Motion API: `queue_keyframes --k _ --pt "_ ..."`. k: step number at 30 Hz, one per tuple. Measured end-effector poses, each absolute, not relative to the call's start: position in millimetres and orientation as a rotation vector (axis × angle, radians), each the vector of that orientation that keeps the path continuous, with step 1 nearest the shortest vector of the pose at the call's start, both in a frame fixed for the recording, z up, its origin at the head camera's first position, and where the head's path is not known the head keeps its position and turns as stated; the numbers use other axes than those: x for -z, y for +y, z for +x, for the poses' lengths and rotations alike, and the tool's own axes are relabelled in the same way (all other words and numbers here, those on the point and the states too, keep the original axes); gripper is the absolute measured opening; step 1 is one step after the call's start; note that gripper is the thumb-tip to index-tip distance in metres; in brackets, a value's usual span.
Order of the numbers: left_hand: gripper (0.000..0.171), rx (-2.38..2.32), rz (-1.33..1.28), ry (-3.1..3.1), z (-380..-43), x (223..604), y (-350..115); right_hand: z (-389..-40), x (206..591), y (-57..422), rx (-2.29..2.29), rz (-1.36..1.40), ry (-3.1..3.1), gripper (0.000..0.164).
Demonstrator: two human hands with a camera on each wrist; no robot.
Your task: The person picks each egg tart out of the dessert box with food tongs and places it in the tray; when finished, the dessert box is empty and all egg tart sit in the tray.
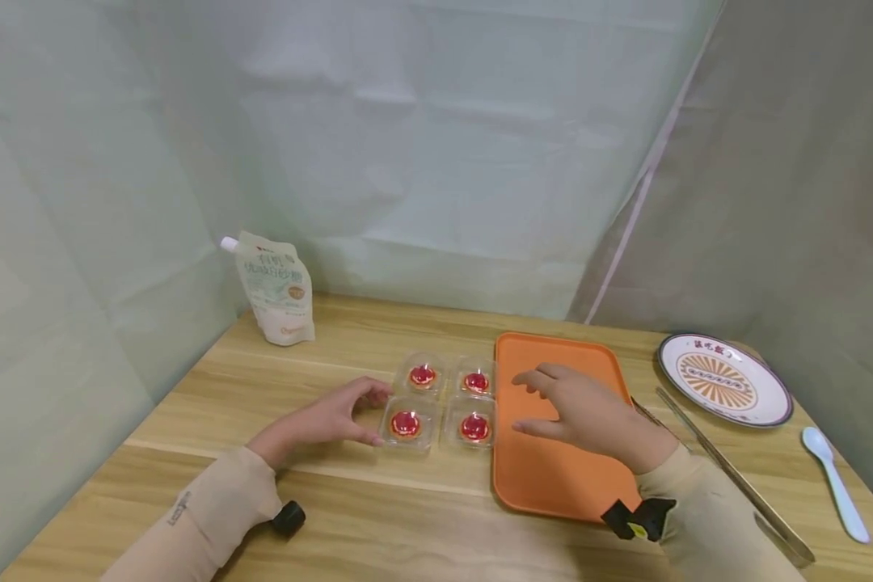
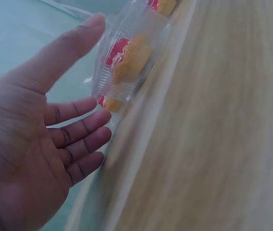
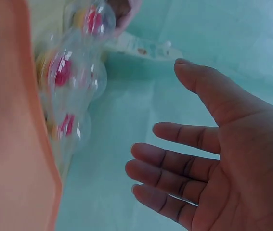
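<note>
Several small clear plastic boxes stand together in a two-by-two block on the table, each holding a red-topped tart. At the block's left side is my left hand, thumb and fingers spread apart with nothing between them; its fingertips reach right to the near left box. Over the orange tray, my right hand hovers with loosely bent, parted fingers and a bare palm. In the right wrist view the domed lids show beyond the tray edge, apart from the right fingertips.
A white spouted pouch stands at the back left. Right of the tray lie metal tongs, partly behind the right forearm, a patterned plate and a pale blue spoon. Hanging cloth closes off the table's back and sides.
</note>
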State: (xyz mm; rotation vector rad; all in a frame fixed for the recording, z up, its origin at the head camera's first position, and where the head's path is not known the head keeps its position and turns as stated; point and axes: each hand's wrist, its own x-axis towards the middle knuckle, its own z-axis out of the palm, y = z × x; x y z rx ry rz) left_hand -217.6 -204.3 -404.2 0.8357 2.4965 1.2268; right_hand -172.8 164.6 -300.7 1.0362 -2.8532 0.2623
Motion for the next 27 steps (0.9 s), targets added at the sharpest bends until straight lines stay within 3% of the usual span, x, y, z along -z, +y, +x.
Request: queue_keyframes --k 27 --pt "0.074 -1.143 0.943 2.634 -217 415 -201 -204 338 69 -0.458 1.249 -2.875 0.057"
